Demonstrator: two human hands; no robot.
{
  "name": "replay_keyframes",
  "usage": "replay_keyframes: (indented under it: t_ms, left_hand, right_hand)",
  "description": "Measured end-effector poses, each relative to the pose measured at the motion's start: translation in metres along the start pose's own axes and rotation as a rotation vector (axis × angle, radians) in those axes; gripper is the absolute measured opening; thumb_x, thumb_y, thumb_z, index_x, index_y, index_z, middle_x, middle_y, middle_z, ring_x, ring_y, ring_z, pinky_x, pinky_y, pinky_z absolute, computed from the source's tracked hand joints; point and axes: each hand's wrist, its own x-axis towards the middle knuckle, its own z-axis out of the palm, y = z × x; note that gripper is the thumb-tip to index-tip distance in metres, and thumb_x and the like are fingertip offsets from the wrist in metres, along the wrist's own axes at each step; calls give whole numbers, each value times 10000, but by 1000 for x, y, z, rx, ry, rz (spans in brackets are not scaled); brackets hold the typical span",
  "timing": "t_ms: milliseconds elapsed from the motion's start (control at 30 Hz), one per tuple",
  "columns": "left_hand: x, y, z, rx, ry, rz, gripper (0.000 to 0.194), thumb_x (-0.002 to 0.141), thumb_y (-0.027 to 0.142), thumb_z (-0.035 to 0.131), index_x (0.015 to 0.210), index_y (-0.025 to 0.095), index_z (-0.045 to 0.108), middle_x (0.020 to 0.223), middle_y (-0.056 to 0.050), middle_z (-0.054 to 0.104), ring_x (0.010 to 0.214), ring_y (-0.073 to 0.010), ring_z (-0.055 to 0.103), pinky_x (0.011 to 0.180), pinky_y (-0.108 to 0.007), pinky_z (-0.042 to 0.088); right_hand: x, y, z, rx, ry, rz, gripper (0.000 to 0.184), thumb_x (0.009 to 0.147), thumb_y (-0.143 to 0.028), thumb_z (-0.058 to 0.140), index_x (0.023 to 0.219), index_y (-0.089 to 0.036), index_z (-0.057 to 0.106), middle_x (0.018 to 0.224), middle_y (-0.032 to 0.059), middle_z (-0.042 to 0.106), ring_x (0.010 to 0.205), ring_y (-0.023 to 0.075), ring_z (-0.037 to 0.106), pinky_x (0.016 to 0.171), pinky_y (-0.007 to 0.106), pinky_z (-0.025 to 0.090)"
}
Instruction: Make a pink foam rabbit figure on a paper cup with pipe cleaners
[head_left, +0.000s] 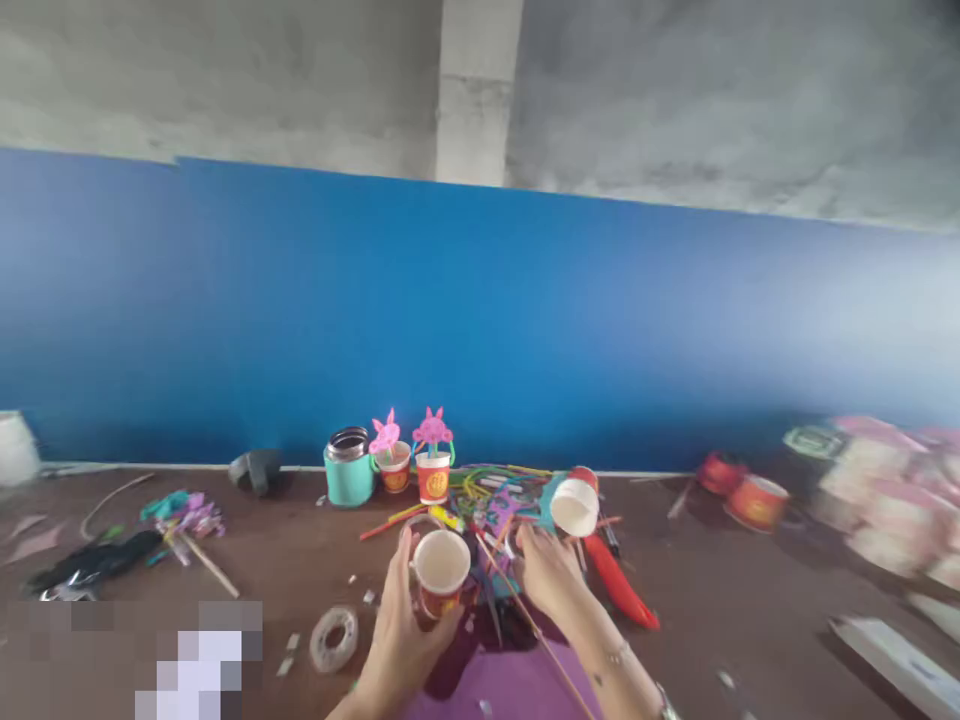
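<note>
My left hand [409,620] is wrapped around a red paper cup [441,575] with a white inside, its mouth tipped toward me. My right hand [551,572] reaches into a pile of craft pieces; its fingers point down and their tips are hidden, so any grip is unclear. Around it lie purple cutouts [502,508], colourful pipe cleaners [480,485] and a tipped-over paper cup [576,505]. A thin stick [536,630] slants between my hands. Purple paper [495,685] lies below them on the table.
Two cups with pink cutout figures [433,480] stand by the blue panel [480,320], beside a turquoise container [349,475]. A tape roll [334,640] lies left, a red long object [622,585] right. A white box [900,660] and pink-white bundles [885,500] sit far right.
</note>
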Motion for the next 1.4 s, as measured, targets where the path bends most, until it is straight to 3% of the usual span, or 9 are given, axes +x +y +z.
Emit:
replay_keyframes:
  t_ms: [100,200,300,367,633,967,1067,1267,1400]
  left_hand:
    - [-3,0,-8,-116,77,9,663,891,379,466,1448,197,154,1470,-160,288,1349,-311,296,1092,-498,275]
    - [-3,0,-11,-180,169,8,539,948,369,326,1442,196,198,1470,-136,300,1359,-291,277,1102,-479,265]
    - [0,-1,-10,-199,193,-1,511,957,370,297,1430,189,225,1469,-136,296,1357,-286,275,1092,-470,286]
    - [1,-3,-10,-201,177,-18,505,957,365,299,1425,193,222,1465,-141,292,1347,-285,292,1085,-474,295]
    - [2,1,-10,-106,36,16,702,853,327,538,1430,194,161,1443,-185,296,1335,-331,304,1080,-543,268]
    - [0,0,-9,-158,71,26,597,892,310,473,1424,214,219,1439,-159,330,1322,-304,343,1066,-497,317]
    - [-1,0,-10,-169,56,14,588,904,318,457,1425,215,205,1453,-162,297,1329,-299,332,1090,-510,268]
    - [0,4,-12,-149,34,15,595,909,316,441,1432,220,175,1459,-158,287,1347,-294,298,1080,-502,292]
    - [2,6,-11,-65,65,33,705,834,326,572,1421,205,201,1422,-174,344,1305,-322,364,1051,-520,335]
  right_hand:
    - [9,-2,0,69,94,-11,215,806,-109,463,928,-162,632,966,111,681,940,259,609,771,322,377]
    - [24,-9,2,217,151,-146,208,799,-116,484,905,-187,647,970,78,664,948,216,590,804,284,377]
    - [42,-23,5,352,103,-344,237,801,-126,492,931,-203,675,968,56,658,948,182,580,820,251,378]
    - [51,-34,9,356,49,-398,250,796,-153,512,955,-218,693,962,50,661,940,183,579,812,250,377]
    - [51,-54,30,308,111,-260,219,802,-159,502,914,-206,684,912,59,669,871,188,580,740,249,363]
    - [60,-22,24,231,206,-6,266,828,-148,454,701,-187,684,835,79,680,851,208,594,733,280,336]
    - [57,-17,24,233,205,-3,244,800,-143,485,661,-184,682,820,80,680,853,214,593,755,292,339]
    - [54,-9,23,298,225,-74,246,780,-107,487,822,-205,709,932,54,678,956,199,574,838,270,366]
    - [51,-2,21,342,228,-98,265,753,-77,487,840,-191,710,928,64,678,950,204,578,859,279,388]
